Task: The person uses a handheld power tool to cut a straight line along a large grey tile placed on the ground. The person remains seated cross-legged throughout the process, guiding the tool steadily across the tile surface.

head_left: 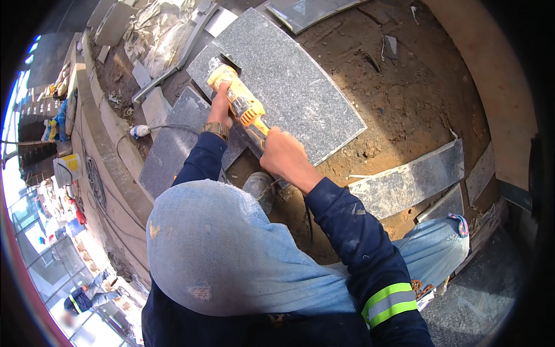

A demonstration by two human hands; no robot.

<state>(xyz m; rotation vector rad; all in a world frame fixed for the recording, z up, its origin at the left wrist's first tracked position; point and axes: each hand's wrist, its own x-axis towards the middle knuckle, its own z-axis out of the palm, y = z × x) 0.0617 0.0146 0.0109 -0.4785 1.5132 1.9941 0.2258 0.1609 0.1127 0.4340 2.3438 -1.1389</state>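
Note:
A yellow angle grinder (248, 110) lies across the left part of a speckled grey granite slab (300, 81), its head and dark disc pointing away from me at the slab's far left edge. Around the front of the tool's body wraps my left hand (220, 107), a watch on its wrist. My right hand (286, 156) grips the rear handle, closer to me. Whether the disc touches the stone, I cannot tell. My bent knee (214, 231) in pale jeans is just below the hands.
Another grey slab (167, 153) lies to the left, a cable with a white connector (139, 131) beside it. A stone strip (410, 179) rests on dirt at right. A crumpled sheet (153, 37) is at far left. Another person (87, 298) appears at lower left.

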